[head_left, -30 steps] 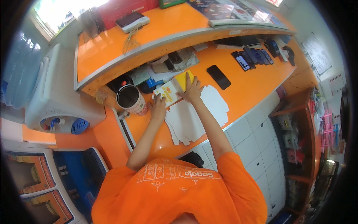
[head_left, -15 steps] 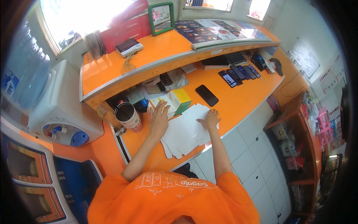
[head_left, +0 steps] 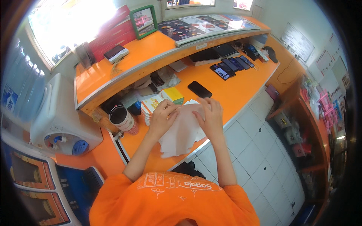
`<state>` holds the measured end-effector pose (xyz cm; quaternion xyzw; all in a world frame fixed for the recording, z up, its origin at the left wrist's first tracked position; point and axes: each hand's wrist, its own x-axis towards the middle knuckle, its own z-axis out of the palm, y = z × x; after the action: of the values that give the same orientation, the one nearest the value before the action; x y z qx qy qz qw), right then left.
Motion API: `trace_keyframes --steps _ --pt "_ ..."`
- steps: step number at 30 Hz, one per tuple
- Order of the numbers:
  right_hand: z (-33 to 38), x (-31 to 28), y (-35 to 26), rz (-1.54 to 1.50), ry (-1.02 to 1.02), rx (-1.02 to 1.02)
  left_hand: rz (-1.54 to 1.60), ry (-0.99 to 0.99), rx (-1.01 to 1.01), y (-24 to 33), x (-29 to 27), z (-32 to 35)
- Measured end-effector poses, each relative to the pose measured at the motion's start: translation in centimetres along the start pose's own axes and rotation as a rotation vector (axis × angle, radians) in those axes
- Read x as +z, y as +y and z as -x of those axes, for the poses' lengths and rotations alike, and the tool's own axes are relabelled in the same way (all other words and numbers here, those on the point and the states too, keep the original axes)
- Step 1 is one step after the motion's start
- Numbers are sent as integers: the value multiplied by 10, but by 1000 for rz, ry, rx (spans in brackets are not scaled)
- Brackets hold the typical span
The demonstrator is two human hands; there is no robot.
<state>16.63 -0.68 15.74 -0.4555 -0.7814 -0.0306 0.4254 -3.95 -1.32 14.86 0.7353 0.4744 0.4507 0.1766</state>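
In front of me, irregularly edged white sheets of paper (head_left: 177,145) lie in a loose pile at the counter's front edge. A thin, greyish sheet (head_left: 184,120) is raised over them. My left hand (head_left: 163,117) is closed, its thumb and fingers pinching the sheet's upper left edge. At the upper right edge, my right hand (head_left: 212,117) has bent fingers and its thumb on the sheet; its fingertips are slightly blurred. A yellow and green box (head_left: 173,95) stands just beyond the left hand. The black phone (head_left: 200,89) lies beyond the sheets.
A patterned cup (head_left: 123,118) stands on the orange counter (head_left: 241,90) at the left. Several phones (head_left: 230,66) lie farther right. A raised shelf (head_left: 151,49) runs along the back. The water dispenser (head_left: 64,116) is at far left, white floor tiles (head_left: 249,139) at right.
My hands have lifted from the pile and moved closer together. The left fingers have gone from spread to pinching, and a thin sheet has come up between the hands. The view has shifted slightly.
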Motion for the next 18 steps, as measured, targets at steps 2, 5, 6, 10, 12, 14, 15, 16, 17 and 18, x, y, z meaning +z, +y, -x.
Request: trace_keyframes --steps 2,5,6,10,12,14,15,16,17,18 --pt "8 -10 -26 -208 161 286 -20 43 69 13 -3 -1" --pt "23 -21 -48 -104 344 401 -147 136 210 31 -1 8" --pt "28 -24 -52 -58 408 363 -195 179 262 35 0 10" --pt "42 -34 -60 -453 311 506 -152 255 329 43 8 15" --pt "43 -34 -60 -831 170 666 -176 228 385 45 11 17" --pt "42 -33 -57 -1110 129 783 -172 191 450 46 14 17" --pt "41 -33 -55 -1081 153 751 -157 176 491 45 16 17" --pt "40 -35 -52 -1062 171 733 -155 150 508 45 18 18" --pt "40 -37 -49 -1061 187 701 -143 151 520 45 19 19" --pt "40 -38 -45 -1019 152 737 -146 139 511 44 20 21"
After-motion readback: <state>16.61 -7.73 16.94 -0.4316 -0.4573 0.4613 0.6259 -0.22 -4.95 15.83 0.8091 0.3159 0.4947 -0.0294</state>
